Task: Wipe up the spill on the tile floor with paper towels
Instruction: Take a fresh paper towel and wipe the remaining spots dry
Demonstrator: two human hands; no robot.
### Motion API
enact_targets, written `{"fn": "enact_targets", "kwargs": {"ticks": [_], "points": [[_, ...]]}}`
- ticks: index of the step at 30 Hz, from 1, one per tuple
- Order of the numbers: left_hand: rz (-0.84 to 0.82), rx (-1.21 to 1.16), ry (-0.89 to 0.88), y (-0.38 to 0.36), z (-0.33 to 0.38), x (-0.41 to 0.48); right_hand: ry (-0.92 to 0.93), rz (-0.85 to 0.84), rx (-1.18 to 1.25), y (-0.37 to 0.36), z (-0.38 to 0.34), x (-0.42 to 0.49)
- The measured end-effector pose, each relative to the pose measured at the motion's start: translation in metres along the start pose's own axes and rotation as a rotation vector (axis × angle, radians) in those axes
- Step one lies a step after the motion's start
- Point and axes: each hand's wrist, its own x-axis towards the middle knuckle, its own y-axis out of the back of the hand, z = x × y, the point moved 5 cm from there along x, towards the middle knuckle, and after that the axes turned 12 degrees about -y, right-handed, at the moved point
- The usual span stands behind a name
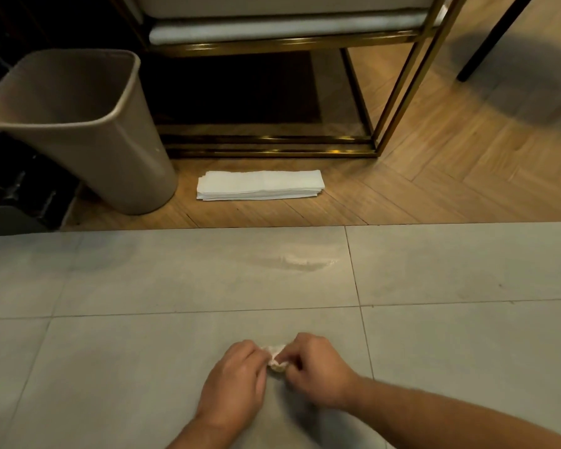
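While crumpled, wad (276, 358) between 2 hands' grip.

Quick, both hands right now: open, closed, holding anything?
Left hand: closed, pinching the crumpled paper towel.
Right hand: closed on the same crumpled paper towel, low over the tile floor.

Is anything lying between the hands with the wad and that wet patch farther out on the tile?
Nothing visible. Both hands, left and right, hold the crumpled towel; only bare tile lies before the wet smear.
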Motion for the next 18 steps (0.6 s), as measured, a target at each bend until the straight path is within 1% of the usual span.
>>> {"fn": "enact_targets", "kwargs": {"ticks": [1,3,5,6,8,10,11,12,13,15,16,18], "points": [[0.043,-0.057,0.062,0.005,-0.003,0.01,-0.077,0.029,0.135,0.011,0.001,0.007],[0.157,-0.128,0.14,0.018,-0.005,0.034,-0.244,0.051,0.545,0.032,0.006,0.019],[0.218,-0.161,0.145,0.026,-0.004,0.058,-0.376,0.014,0.95,0.046,0.007,0.03],[0.206,-0.174,0.141,0.026,-0.003,0.069,-0.414,-0.012,1.108,0.051,0.007,0.035],[0.145,-0.184,0.144,0.022,-0.005,0.087,-0.461,-0.065,1.342,0.058,0.006,0.043],[0.118,-0.138,0.119,0.019,-0.007,0.104,-0.475,-0.11,1.415,0.061,0.007,0.053],[0.118,-0.093,0.081,0.02,-0.008,0.112,-0.477,-0.098,1.381,0.062,0.008,0.059],[0.117,-0.044,0.031,0.019,-0.01,0.121,-0.466,-0.041,1.298,0.064,0.011,0.066],[0.118,0.005,-0.022,0.019,-0.011,0.129,-0.432,0.057,1.159,0.069,0.015,0.073],[0.089,0.098,-0.065,0.012,-0.018,0.143,-0.326,0.275,0.716,0.085,0.019,0.085],[0.03,0.139,-0.035,0.004,-0.023,0.147,-0.27,0.365,0.465,0.092,0.019,0.088],[-0.139,0.209,0.052,-0.018,-0.033,0.144,-0.116,0.444,0.067,0.095,0.017,0.088]]}}
